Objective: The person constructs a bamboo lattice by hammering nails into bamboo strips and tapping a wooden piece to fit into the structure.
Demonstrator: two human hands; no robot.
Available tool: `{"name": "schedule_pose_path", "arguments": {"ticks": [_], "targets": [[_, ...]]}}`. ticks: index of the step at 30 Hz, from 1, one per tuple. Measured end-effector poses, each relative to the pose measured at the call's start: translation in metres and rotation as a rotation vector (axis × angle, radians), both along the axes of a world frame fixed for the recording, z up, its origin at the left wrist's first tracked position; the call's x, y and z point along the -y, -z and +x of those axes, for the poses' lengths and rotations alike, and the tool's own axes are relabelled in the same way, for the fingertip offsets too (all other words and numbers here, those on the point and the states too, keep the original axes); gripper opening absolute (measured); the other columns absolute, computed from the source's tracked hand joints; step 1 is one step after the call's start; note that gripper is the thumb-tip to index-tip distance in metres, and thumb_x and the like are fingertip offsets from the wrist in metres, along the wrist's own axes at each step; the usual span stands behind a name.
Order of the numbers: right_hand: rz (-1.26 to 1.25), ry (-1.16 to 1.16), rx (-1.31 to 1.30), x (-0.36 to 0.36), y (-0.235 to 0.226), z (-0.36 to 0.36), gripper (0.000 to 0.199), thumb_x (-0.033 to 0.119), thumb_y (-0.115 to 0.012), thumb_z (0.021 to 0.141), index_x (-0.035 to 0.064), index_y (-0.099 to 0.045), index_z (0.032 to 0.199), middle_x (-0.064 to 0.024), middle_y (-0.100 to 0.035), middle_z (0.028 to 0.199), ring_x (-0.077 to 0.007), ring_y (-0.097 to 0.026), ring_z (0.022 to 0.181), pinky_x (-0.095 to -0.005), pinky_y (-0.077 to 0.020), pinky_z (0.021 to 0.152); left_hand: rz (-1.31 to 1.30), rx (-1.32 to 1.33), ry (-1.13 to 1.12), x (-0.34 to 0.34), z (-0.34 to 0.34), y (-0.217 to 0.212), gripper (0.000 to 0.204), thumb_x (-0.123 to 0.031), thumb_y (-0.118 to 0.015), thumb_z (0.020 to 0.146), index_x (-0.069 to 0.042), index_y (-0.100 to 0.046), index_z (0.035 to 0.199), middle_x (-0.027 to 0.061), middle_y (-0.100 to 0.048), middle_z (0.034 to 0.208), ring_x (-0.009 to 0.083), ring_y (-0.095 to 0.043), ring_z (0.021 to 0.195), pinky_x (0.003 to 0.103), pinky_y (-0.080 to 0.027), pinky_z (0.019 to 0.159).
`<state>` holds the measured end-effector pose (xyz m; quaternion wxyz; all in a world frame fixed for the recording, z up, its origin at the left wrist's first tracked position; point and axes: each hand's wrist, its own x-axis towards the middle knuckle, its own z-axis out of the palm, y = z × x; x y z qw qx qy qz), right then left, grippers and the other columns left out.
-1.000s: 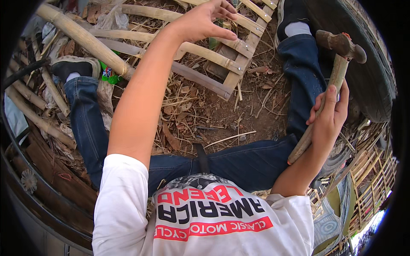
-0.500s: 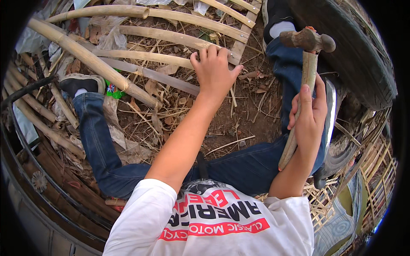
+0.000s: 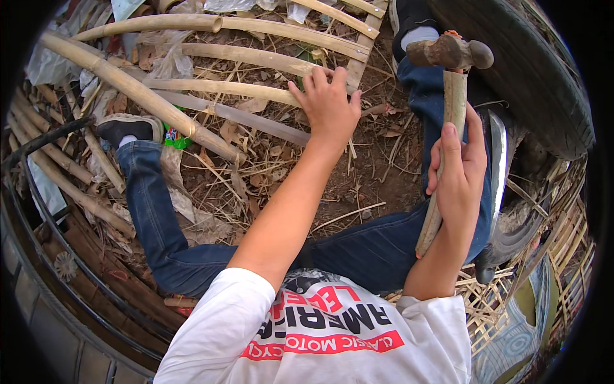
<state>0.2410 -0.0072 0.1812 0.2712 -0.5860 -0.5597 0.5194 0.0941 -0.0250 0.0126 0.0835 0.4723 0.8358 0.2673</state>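
Observation:
My right hand (image 3: pixel 459 168) is wrapped round the wooden handle of a hammer (image 3: pixel 454 102). Its rusty metal head points up and away from me, over my right leg. At the centre, my left hand (image 3: pixel 329 109) curls its fingers over the near end of a bamboo slat (image 3: pixel 249 56), where it meets a cross strip (image 3: pixel 359 70). Its fingertips and what lies beneath them are partly hidden. Several slats fan out leftward from that strip. Just below the hand, a pale slat (image 3: pixel 256 122) and a lighter bamboo slat (image 3: pixel 230 89) lie on the ground.
A thick bamboo pole (image 3: pixel 141 93) slants across the left, beside my left shoe (image 3: pixel 131 130). A black tyre (image 3: pixel 518 70) stands at upper right. A curved metal blade (image 3: pixel 497 173) lies beyond my right hand. Woven bamboo (image 3: pixel 572 262) is at lower right, and a black metal frame (image 3: pixel 54 227) at left.
My left hand has shifted slightly right at the slat's end. The hammer has moved a little to the left, still in my right hand.

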Motion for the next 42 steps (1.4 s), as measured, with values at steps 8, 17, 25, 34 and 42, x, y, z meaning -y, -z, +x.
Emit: {"name": "schedule_pose_path", "arguments": {"ticks": [8, 17, 25, 34, 42], "targets": [[0.001, -0.004, 0.025, 0.000, -0.001, 0.002, 0.040, 0.022, -0.051, 0.100, 0.0060, -0.044, 0.136, 0.0031, -0.047, 0.062, -0.0020, -0.039, 0.043, -0.0193, -0.0305, 0.038, -0.001, 0.001, -0.017, -0.003, 0.007, -0.002, 0.038, -0.025, -0.077, 0.074, -0.010, -0.058, 0.104, 0.0137, -0.049, 0.107, 0.0363, -0.046, 0.110, 0.067, -0.024, 0.103], [-0.014, -0.012, 0.021, 0.005, -0.002, -0.002, 0.040, 0.020, -0.051, 0.100, 0.0050, -0.044, 0.136, 0.0039, -0.047, 0.061, -0.0017, -0.039, 0.044, -0.0193, -0.0304, 0.038, -0.090, -0.029, 0.011, -0.001, 0.003, -0.010, 0.044, -0.031, -0.075, 0.077, -0.012, -0.058, 0.113, 0.0134, -0.051, 0.109, 0.0349, -0.047, 0.113, 0.071, -0.019, 0.105], [0.030, -0.114, 0.029, 0.008, 0.017, -0.006, 0.042, 0.025, -0.048, 0.102, 0.0047, -0.041, 0.138, 0.0035, -0.045, 0.062, -0.0012, -0.038, 0.042, -0.0183, -0.0301, 0.036, -0.115, 0.109, 0.381, 0.004, -0.092, -0.013, 0.046, -0.036, -0.061, 0.089, -0.013, -0.055, 0.128, 0.0154, -0.052, 0.136, 0.0315, -0.041, 0.134, 0.062, -0.013, 0.114], [0.014, -0.187, 0.259, 0.006, 0.051, -0.014, 0.040, 0.025, -0.053, 0.098, 0.0046, -0.048, 0.132, -0.0138, -0.063, 0.081, -0.0166, -0.060, 0.073, -0.0311, -0.0475, 0.070, -0.256, -0.122, 0.530, -0.025, -0.119, 0.020, 0.051, -0.052, -0.045, 0.096, -0.007, -0.068, 0.098, 0.0100, -0.068, 0.087, 0.0286, -0.060, 0.093, 0.044, -0.036, 0.088], [0.109, -0.257, 0.375, 0.000, 0.058, -0.025, 0.040, 0.025, -0.054, 0.097, 0.0045, -0.048, 0.131, -0.0194, -0.066, 0.087, -0.0270, -0.066, 0.079, -0.0370, -0.0487, 0.075, -0.260, -0.172, 0.527, -0.023, -0.112, 0.019, 0.064, -0.067, -0.047, 0.088, -0.007, -0.067, 0.099, 0.0109, -0.064, 0.094, 0.0283, -0.055, 0.097, 0.044, -0.034, 0.088]]}}
